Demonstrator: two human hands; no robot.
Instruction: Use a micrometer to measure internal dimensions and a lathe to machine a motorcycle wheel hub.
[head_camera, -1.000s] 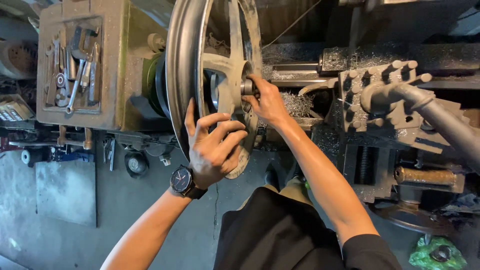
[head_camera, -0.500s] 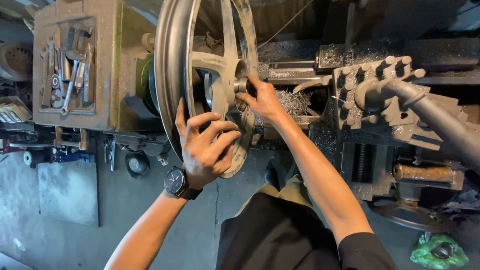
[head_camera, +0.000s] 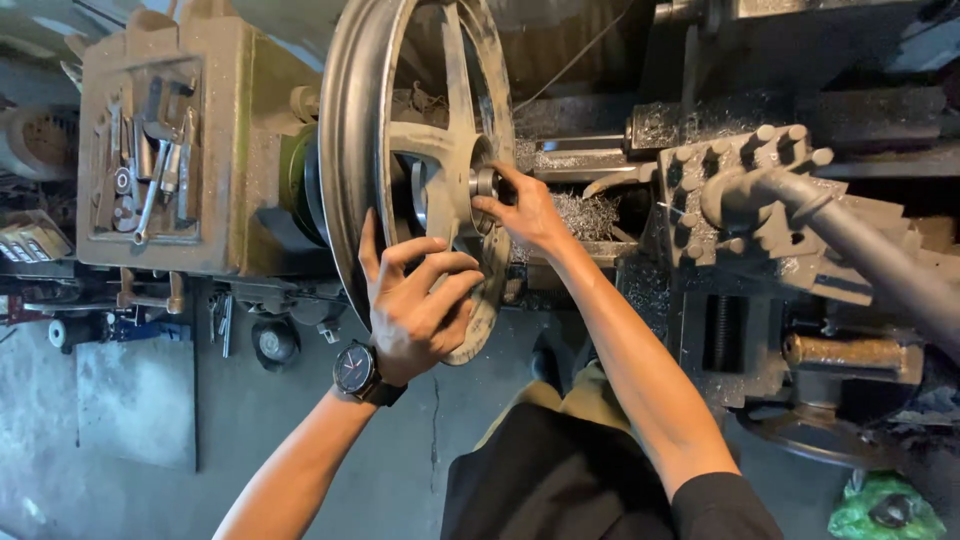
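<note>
Workshop, lathe: alloy wheel (head_camera: 400, 150) sits mounted on the spindle, 2 hands on it. Left hand (head_camera: 415, 310) spread flat vs. the lower rim; right hand (head_camera: 520, 205) fingers pinched on the hub fitting (head_camera: 484, 182). Looks like seating/centring step; next needs a firm, even tighten w/o shifting the wheel.

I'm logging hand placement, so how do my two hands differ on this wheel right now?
The left hand spreads open-fingered across the lower rim of the wheel; the right hand pinches the small metal hub piece at its centre. The left wears a dark wristwatch; the right wrist is bare. Both are bare and touch the wheel.
</note>
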